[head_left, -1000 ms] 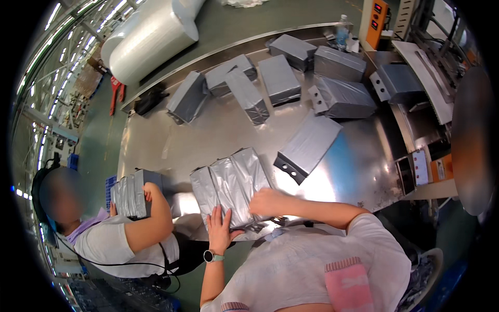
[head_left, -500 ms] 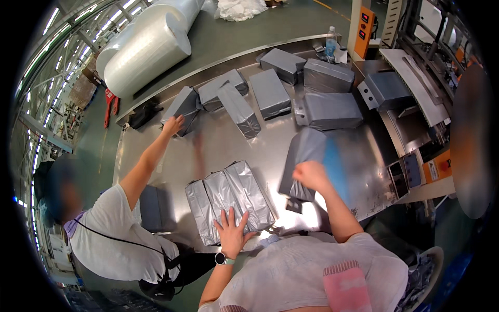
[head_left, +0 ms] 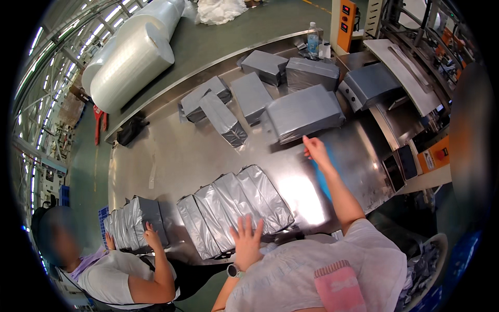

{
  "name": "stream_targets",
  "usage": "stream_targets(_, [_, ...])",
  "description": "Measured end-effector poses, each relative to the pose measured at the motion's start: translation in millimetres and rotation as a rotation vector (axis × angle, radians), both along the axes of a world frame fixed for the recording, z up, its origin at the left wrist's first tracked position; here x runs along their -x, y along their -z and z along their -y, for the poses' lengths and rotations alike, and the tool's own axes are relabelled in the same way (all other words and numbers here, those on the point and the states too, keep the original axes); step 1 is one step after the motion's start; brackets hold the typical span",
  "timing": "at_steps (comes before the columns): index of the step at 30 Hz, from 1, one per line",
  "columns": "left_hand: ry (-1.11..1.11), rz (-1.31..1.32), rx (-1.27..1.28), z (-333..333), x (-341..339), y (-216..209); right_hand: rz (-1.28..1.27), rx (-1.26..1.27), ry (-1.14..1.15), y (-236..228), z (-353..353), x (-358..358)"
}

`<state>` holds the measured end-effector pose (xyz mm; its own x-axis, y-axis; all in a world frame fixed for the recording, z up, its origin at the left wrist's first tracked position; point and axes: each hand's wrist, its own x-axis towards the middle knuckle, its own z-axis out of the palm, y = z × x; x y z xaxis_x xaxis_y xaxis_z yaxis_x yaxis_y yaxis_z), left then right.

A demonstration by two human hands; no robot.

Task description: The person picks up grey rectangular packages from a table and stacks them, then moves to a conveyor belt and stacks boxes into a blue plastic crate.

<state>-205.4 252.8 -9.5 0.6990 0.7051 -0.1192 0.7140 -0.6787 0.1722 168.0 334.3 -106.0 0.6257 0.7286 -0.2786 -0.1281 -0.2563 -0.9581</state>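
Note:
My left hand (head_left: 247,240) lies with fingers spread on a row of silver-grey film-wrapped packages (head_left: 218,200) at the table's near edge. My right hand (head_left: 318,151) has its fingers curled against the near lower edge of a larger grey wrapped package (head_left: 306,112); that package is tilted, its left end blurred. How the fingertips hold it is partly hidden. Behind it, more grey packages (head_left: 252,93) lie spread over the metal table (head_left: 161,151). A blue patch (head_left: 325,179) shows beside my right forearm.
At the left, a co-worker's hands (head_left: 152,236) hold a smaller row of grey packages (head_left: 130,223). A machine with an orange control box (head_left: 435,157) borders the right side, a grey package (head_left: 371,86) at its opening. A water bottle (head_left: 312,40) stands at the back.
The package from my right hand now stands in the near row. My right hand has moved to another package, shifted nearer and left. The co-worker's far-left package has gone to the left row.

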Motion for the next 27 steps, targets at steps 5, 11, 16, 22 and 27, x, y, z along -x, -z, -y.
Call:
stream_targets(5, [0.003,-0.059,-0.138,-9.5,-25.1,25.4,-0.325,0.078,-0.094,-17.7,-14.6,8.9])
stream_targets(11, [0.001,-0.129,-0.143,-5.6,-22.2,31.4,-0.053,0.002,-0.057,6.6,-81.2,64.0])
stream_targets(16, [0.016,-0.122,-0.165,-6.3,-18.5,34.5,0.457,0.111,0.137,38.4,-128.3,78.9])
stream_targets(22, [-0.004,-0.076,-0.194,-8.1,-15.7,28.0,0.847,-0.037,0.259,-40.0,-102.6,40.8])
stream_targets(27, [-0.032,-0.077,-0.154,-3.1,-12.6,30.6,1.274,-0.007,-0.374,-123.5,-19.7,23.9])
